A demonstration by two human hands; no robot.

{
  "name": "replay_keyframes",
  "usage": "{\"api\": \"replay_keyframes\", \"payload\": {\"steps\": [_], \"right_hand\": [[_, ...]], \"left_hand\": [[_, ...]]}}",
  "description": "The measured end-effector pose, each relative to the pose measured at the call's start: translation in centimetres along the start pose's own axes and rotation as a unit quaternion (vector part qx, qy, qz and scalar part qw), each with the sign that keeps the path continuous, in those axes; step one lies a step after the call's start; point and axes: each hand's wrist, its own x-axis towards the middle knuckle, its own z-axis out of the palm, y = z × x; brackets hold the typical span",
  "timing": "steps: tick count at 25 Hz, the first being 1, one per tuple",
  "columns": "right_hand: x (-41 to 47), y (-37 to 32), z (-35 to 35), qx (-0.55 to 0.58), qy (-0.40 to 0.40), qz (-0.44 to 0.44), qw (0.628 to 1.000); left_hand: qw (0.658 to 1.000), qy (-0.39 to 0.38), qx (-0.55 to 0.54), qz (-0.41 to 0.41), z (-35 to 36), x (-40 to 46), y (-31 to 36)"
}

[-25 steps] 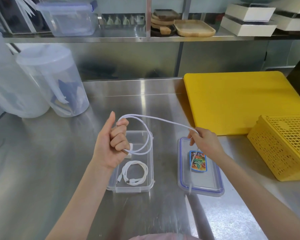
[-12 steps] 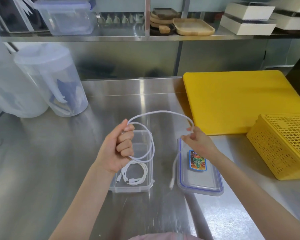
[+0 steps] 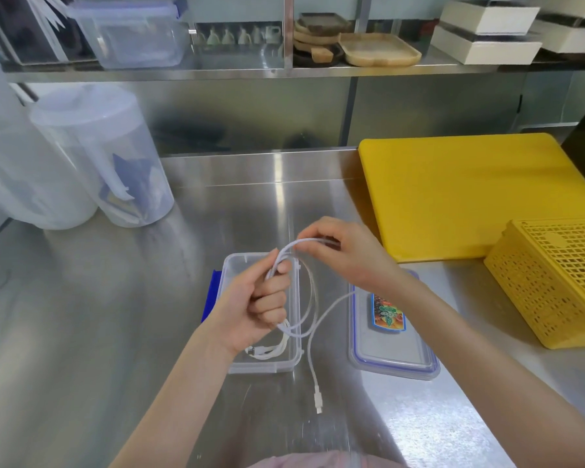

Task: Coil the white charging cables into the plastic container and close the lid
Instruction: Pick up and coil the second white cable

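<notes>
Partly, hands (image 3: 260, 298) hide the coiled cable (image 3: 313, 336).

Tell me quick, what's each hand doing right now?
Left hand: closed, gripping loops of the white cable.
Right hand: closed, pinching the same cable near the top.

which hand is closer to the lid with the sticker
Right. The right hand hovers just above the lid's far end; the left hand is over the container, beside it.
</notes>
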Motion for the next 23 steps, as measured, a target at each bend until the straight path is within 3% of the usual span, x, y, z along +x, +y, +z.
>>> {"api": "replay_keyframes", "payload": {"steps": [5,12,17,21,23], "right_hand": [[0.3,-0.4,0.5,0.025,0.080,0.028,0.996],[0.6,-0.6,0.4,0.005,0.112,0.026,0.993],[0.2,1.7,0.9,-0.029,0.090,0.031,0.995],[-0.7,6.5,1.9,-0.103,0.067,0.154,0.980],[-1.6,8.4,2.3,-0.084,0.062,0.229,0.968]], "left_hand": [[1.000,-0.004,0.006,0.023,0.0,0.4,-0.5],[1.000,-0.006,0.030,0.009,0.1,0.4,-0.7],[0.998,-0.005,-0.019,0.052,0.6,-0.3,0.4],[0.971,-0.153,-0.183,0.030,0.2,-0.8,1.9],[0.967,-0.149,-0.204,0.033,0.1,-1.2,2.6]]}}
